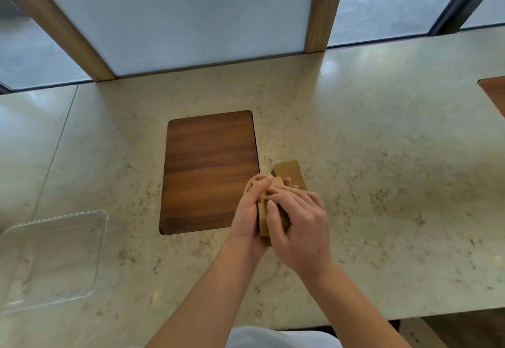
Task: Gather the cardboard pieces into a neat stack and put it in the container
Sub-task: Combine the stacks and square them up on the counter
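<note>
Head view: a small stack of flat brown cardboard pieces (263, 219) is being held on edge between both hands, just above the pale marbled stone countertop (382, 156). The left hand (247, 219) is being pressed against the stack's left face, fingers curled over its far end. The right hand (297, 227) is being closed against the right face, thumb lying along the top edges. One more flat brown cardboard piece (289, 174) is lying on the countertop just beyond the hands, partly hidden by the fingers; whether it is touching the held stack cannot be told. A dark rectangular wooden inset panel (209, 172) is sitting flush in the countertop, just left of the hands. The clear rectangular plastic container (54, 260) is resting at the lower left, well apart from the stack.
</note>
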### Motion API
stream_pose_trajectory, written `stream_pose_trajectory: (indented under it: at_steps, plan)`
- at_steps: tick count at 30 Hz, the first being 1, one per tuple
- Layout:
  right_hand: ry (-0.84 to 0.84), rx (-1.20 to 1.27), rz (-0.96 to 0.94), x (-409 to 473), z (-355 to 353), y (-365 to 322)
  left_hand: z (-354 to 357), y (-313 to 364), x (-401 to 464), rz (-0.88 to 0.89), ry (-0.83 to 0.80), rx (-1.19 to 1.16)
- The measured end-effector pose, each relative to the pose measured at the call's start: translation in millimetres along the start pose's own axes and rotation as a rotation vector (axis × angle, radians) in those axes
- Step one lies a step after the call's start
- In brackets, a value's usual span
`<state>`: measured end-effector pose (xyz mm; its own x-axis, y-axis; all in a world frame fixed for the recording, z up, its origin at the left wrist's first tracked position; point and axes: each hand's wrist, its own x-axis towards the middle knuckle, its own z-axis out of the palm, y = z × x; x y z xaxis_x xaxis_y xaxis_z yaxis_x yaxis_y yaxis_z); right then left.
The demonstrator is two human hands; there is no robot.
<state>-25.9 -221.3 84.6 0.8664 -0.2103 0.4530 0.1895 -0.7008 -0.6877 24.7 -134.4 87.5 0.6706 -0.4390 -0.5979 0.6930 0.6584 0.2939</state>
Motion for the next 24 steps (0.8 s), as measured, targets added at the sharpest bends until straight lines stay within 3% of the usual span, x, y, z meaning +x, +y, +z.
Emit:
stream_pose_trajectory:
  at_steps: [2,4,6,8,11,13,17,24]
  plan:
    - [-0.019,0.041,0.13,-2,2,2,-1,2,6,0.078,0.079,0.088]
    - [-0.046,0.185,0.486,-4,0,3,1,3,14,0.148,0.153,0.145]
    - [-0.146,0.488,0.91,-3,-5,5,4,2,23,0.181,0.144,0.203]
    - [-0.25,0.638,1.097,-3,-10,12,10,0,28,0.172,0.158,0.386]
    - [-0.239,0.534,1.026,3,-16,20,22,-1,38,0.162,0.276,0.718]
    - [-0.174,0.474,0.959,12,-16,27,28,-4,44,0.193,0.313,0.797]
    - [-0.214,0.196,0.848,21,-4,34,32,-18,51,0.265,0.389,0.846]
    - [-0.323,-0.159,0.816,32,10,40,29,-18,76,0.127,0.478,0.729]
